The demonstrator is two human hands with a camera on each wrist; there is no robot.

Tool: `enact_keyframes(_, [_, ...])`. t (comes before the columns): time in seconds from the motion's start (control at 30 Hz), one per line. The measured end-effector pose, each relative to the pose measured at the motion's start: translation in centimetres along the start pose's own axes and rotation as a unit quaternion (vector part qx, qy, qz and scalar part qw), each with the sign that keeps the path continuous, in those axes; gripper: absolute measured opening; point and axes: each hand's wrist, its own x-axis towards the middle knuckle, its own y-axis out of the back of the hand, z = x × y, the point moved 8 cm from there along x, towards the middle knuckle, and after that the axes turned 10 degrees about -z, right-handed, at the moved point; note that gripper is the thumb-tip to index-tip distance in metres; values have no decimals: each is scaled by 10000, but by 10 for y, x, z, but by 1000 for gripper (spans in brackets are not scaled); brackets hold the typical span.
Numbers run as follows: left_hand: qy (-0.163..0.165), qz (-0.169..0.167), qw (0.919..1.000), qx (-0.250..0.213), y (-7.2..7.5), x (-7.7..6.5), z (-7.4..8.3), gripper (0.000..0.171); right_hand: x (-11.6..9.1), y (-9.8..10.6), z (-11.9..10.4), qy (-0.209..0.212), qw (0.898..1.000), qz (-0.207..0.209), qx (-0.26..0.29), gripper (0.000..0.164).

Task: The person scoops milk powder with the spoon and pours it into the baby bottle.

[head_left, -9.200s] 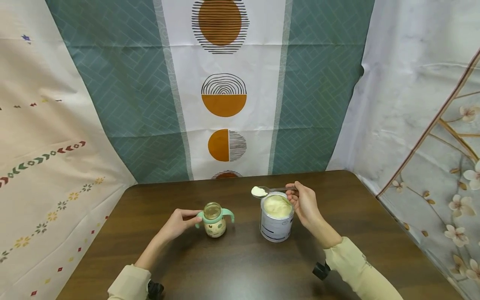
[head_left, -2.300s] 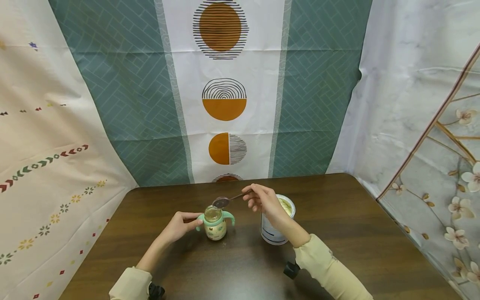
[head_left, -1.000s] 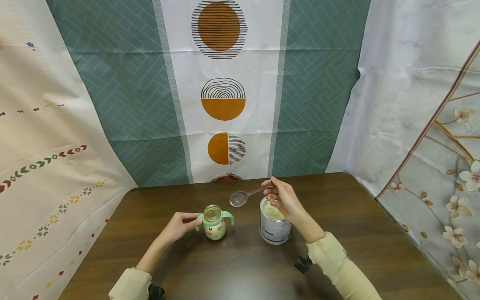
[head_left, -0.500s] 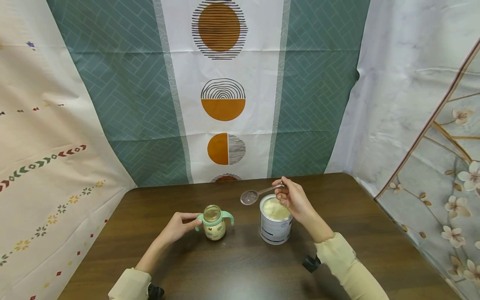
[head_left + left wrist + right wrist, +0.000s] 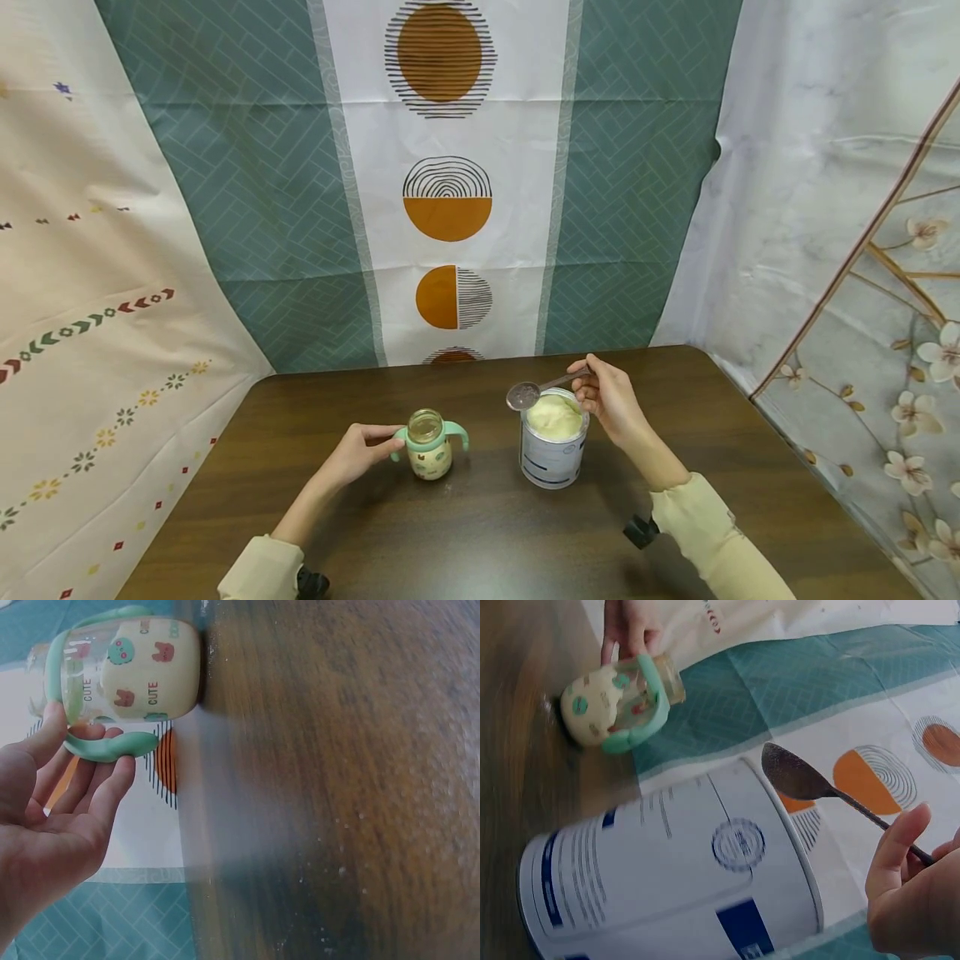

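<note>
My left hand (image 5: 358,454) pinches one green handle (image 5: 112,748) of a clear baby bottle (image 5: 431,463). The bottle stands upright without a lid, and cream-coloured powder fills much of its lower part in the left wrist view. In my right hand (image 5: 611,404) is a clear spoon (image 5: 522,397), held by the end of its handle. The spoon's bowl is over the left rim of an open white can (image 5: 551,462) and carries no heap of powder. Pale milk powder (image 5: 555,418) shows inside the can. From the right wrist view the spoon stands just beyond the can's rim (image 5: 784,817).
Both things stand on a dark brown wooden table (image 5: 465,542), the bottle left of the can with a gap between. A patterned green and white curtain (image 5: 450,250) hangs behind the table's back edge. Specks of powder (image 5: 447,489) lie near the bottle.
Earlier the spoon bore a heap of powder beside the can, then was over the bottle's mouth. Since then my right hand has carried the emptied spoon right, back over the can. My left hand stays put.
</note>
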Motion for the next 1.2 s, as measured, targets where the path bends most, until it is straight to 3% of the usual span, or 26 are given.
enact_keyframes(0.23, [30, 15, 10000, 67, 1, 1, 0, 38, -6, 15, -10, 395, 9981, 270, -400, 39])
enact_keyframes(0.5, [87, 42, 9999, 61, 1, 1, -1, 38, -8, 25, -12, 798, 9889, 707, -1034, 40])
enact_keyframes(0.6, [104, 66, 9999, 50, 0, 1, -1, 38, -11, 25, -15, 1035, 9787, 763, -1603, 40])
enact_keyframes(0.7, [108, 59, 9999, 37, 1, 0, -1, 38, -17, 19, -22, 1525, 9495, 722, -2645, 35])
enact_keyframes(0.77, [106, 50, 9999, 17, 1, 0, -1, 39, -24, 10, -28, 2079, 9123, 567, -3482, 28])
enact_keyframes(0.8, [102, 53, 9999, 7, 1, 0, -1, 39, -28, 4, -32, 2433, 8861, 463, -3918, 24])
enact_keyframes(0.9, [96, 64, 9999, -1, 1, 1, -1, 39, -43, -17, -37, 3590, 7865, 10, -5026, 17])
enact_keyframes(0.97, [121, 88, 9999, 5, 1, 1, -1, 39, -54, -30, -37, 4311, 7133, -288, -5518, 18])
enact_keyframes(1.03, [125, 97, 9999, 46, 1, 1, -1, 39, -64, -41, -33, 4876, 6476, -515, -5833, 24])
enact_keyframes(1.13, [171, 120, 9998, 36, 1, 1, -1, 38, -77, -53, -28, 5497, 5680, -700, -6085, 30])
enact_keyframes(1.2, [157, 115, 9998, 39, 1, 0, 0, 38, -82, -59, -24, 5768, 5300, -712, -6175, 30])
